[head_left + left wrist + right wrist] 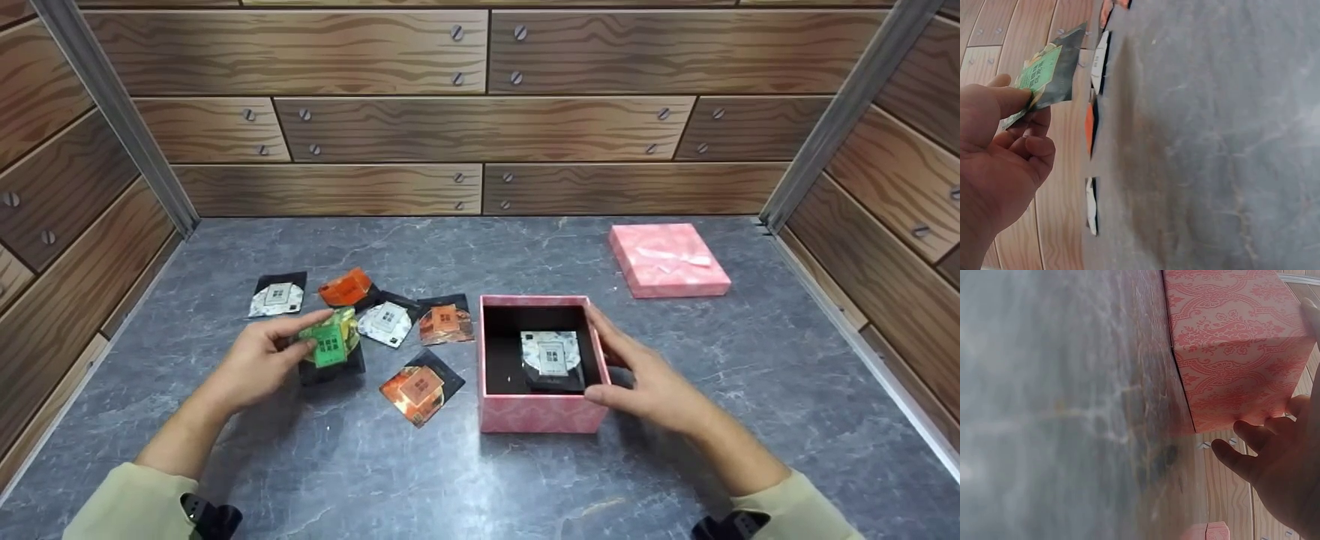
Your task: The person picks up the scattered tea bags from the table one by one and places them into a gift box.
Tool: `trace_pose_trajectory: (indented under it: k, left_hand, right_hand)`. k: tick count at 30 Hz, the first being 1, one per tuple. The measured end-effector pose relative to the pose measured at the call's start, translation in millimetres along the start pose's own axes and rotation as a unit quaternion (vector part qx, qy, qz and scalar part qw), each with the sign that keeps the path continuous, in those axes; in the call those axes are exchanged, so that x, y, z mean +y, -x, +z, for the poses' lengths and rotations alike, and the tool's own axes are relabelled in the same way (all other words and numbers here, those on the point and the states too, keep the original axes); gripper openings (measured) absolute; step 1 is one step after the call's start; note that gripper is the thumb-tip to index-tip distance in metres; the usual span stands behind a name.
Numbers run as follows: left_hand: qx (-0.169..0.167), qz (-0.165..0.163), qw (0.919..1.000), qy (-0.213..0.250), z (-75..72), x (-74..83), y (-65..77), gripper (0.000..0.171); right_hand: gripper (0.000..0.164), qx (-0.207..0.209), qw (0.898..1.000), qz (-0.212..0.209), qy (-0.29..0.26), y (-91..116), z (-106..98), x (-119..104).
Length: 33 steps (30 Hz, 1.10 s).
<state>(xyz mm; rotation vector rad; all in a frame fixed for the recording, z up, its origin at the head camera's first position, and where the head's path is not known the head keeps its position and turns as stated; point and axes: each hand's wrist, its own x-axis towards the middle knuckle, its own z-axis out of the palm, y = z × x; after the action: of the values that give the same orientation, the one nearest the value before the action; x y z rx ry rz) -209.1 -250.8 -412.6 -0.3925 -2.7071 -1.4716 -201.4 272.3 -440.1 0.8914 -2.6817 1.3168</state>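
In the head view my left hand [259, 360] pinches a green-labelled sachet [330, 346] between thumb and fingers. The left wrist view shows this sachet [1044, 76] held up off the table, tilted. My right hand [649, 375] rests against the right side of an open pink box [540, 414], thumb by the near corner and fingers along the right wall. Seen from the right wrist, the fingers [1252, 436] are spread and loosely bent beside the patterned box wall [1230, 377]. Inside the box, a white-and-black sachet [552, 360] leans toward the right.
Left of the box lie orange sachets [421, 386] and white ones [388, 321], several in all, some overlapping. One white sachet [277, 295] lies apart at the far left. A pink lid [670, 259] with a bow sits at the back right. Wood-patterned walls [480, 127] enclose the table.
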Motion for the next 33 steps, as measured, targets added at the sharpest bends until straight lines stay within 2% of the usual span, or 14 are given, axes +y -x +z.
trace_pose_trajectory:
  k: [3, 9, 13, 16, 20, 26, 33]
  left_hand:
    - [0.014, 0.005, 0.9999, -0.003, -2.3, 6.5, -2.5, 0.041]
    - [0.036, 0.015, 0.9991, -0.017, -3.8, 29.2, -10.7, 0.031]
    - [0.050, 0.050, 0.9970, -0.031, 0.1, 47.4, -18.4, 0.033]
    - [0.042, 0.074, 0.9963, -0.014, 5.2, 62.7, -25.4, 0.043]
    - [0.022, 0.089, 0.9956, 0.019, 14.5, 81.6, -35.5, 0.055]
    - [-0.008, 0.099, 0.9939, 0.048, 32.7, 107.5, -50.9, 0.055]
    - [-0.043, 0.101, 0.9923, 0.057, 63.7, 136.6, -64.3, 0.053]
  right_hand:
    - [0.103, 0.000, 1.000, 0.000, -0.001, 0.6, 0.4, 0.2]
    - [0.103, -0.003, 1.000, -0.003, -0.006, 0.3, 0.5, 0.4]
    - [0.103, -0.002, 1.000, 0.001, 0.007, 0.6, 0.4, -0.3]
    - [0.103, -0.001, 1.000, 0.006, 0.016, 0.6, 0.4, -0.5]
    - [0.103, -0.002, 1.000, 0.004, 0.011, -0.3, 0.9, 0.0]
    - [0.103, -0.005, 1.000, -0.011, -0.006, -1.3, 0.9, 0.1]
    - [0.104, 0.003, 1.000, 0.005, 0.012, 0.6, 0.5, 0.5]
